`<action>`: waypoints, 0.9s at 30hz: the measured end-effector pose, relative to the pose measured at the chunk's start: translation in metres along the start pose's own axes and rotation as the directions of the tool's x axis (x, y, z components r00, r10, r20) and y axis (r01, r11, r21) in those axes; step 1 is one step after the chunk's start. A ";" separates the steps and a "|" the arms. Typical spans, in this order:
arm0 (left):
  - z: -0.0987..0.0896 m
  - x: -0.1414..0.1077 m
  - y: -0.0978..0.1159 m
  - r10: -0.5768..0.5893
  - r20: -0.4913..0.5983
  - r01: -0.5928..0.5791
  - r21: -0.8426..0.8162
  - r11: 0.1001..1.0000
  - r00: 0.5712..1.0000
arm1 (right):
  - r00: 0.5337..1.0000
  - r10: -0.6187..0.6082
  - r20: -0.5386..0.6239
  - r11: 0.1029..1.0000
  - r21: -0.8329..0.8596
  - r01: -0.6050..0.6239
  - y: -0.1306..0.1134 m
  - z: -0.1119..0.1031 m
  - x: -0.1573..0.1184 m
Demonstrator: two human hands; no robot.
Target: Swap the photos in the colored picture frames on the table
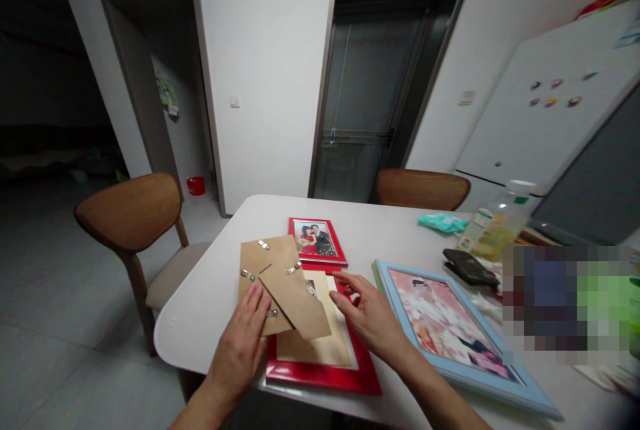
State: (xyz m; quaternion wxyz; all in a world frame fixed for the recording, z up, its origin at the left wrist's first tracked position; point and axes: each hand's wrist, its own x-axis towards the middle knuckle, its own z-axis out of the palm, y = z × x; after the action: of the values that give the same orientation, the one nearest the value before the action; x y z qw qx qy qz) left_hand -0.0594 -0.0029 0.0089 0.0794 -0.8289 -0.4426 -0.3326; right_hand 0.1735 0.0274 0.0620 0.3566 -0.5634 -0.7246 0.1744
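Observation:
My left hand [240, 343] grips the near left edge of a brown picture-frame backing board [257, 260]. The board has small metal turn clips and a fold-out stand flap, and it overlaps the left side of a large red photo frame [320, 377]. Inside that frame lie a pale cream sheet and part of a small photo, partly covered by the board. My right hand [370, 313] hovers by the red frame's right side, fingers curved and apart, with nothing visible in them. Behind the board lies a smaller red frame [341, 253] with a couple's photo.
A light blue photo frame [457, 383] lies right of my right hand. Beyond it are a black phone-like object [470, 268], a bottle of yellowish liquid [495, 220] and a teal packet [443, 222]. Wooden chairs stand left [133, 210] and behind [423, 189] the white table [200, 323].

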 end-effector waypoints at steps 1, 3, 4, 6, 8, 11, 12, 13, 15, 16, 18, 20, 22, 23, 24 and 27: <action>-0.003 -0.008 -0.010 -0.017 0.002 0.017 0.009 1.000 1.000 | 0.999 0.044 0.004 0.997 -0.064 -0.044 0.011 0.003 -0.002; -0.008 -0.023 -0.028 -0.052 0.014 0.051 0.020 0.998 0.999 | 0.992 0.124 0.037 0.972 -0.207 -0.114 0.030 0.009 -0.007; -0.010 -0.030 -0.036 -0.067 0.019 0.067 0.021 0.998 0.998 | 0.986 0.155 0.053 0.954 -0.266 -0.136 0.037 0.013 -0.009; -0.014 -0.041 -0.049 -0.092 0.042 0.092 0.010 0.996 0.995 | 0.979 0.195 0.067 0.929 -0.334 -0.162 0.047 0.018 -0.013; -0.019 -0.047 -0.060 -0.102 0.103 0.104 -0.008 0.995 0.989 | 0.978 0.202 0.062 0.923 -0.347 -0.168 0.050 0.022 -0.013; -0.032 -0.046 -0.069 -0.132 0.277 0.143 -0.020 0.989 0.952 | 0.975 0.220 0.025 0.935 -0.289 -0.204 0.051 0.020 -0.009; -0.036 -0.044 -0.070 -0.153 0.323 0.168 -0.018 0.986 0.934 | 0.967 0.254 0.019 0.943 -0.229 -0.243 0.050 0.019 -0.007; -0.040 -0.040 -0.069 -0.178 0.349 0.196 -0.018 0.980 0.920 | 0.952 0.304 0.028 0.946 -0.130 -0.298 0.049 0.017 -0.006; -0.043 -0.029 -0.058 -0.216 0.345 0.244 -0.042 0.969 0.914 | 0.911 0.399 0.109 0.893 0.180 -0.412 0.045 0.012 -0.006; -0.042 -0.023 -0.048 -0.227 0.330 0.263 -0.067 0.962 0.916 | 0.890 0.423 0.172 0.819 0.348 -0.457 0.041 0.010 -0.007; -0.032 -0.009 -0.021 -0.231 0.320 0.290 -0.148 0.946 0.919 | 0.860 0.430 0.276 0.625 0.596 -0.504 0.031 0.006 -0.010; -0.017 0.005 0.012 -0.198 0.362 0.294 -0.231 0.928 0.911 | 0.845 0.426 0.323 0.493 0.700 -0.516 0.018 0.002 -0.014; 0.000 0.018 0.043 -0.184 0.407 0.319 -0.293 0.901 0.895 | 0.852 0.419 0.315 0.455 0.739 -0.497 0.004 -0.002 -0.016; 0.006 0.024 0.055 -0.189 0.407 0.333 -0.317 0.888 0.893 | 0.861 0.411 0.299 0.453 0.753 -0.478 -0.003 -0.004 -0.016; 0.010 0.029 0.065 -0.196 0.396 0.341 -0.340 0.876 0.897 | 0.871 0.400 0.284 0.455 0.764 -0.458 -0.009 -0.006 -0.016; 0.012 0.044 0.084 -0.212 0.330 0.339 -0.394 0.855 0.920 | 0.889 0.381 0.253 0.470 0.775 -0.422 -0.025 -0.013 -0.016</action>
State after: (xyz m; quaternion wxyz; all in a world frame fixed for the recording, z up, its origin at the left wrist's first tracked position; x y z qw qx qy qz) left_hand 0.0296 -0.0175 0.0408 -0.2225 -0.7901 -0.4768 -0.3143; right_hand 0.1677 0.0032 0.0823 0.5070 -0.4852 -0.4170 0.5776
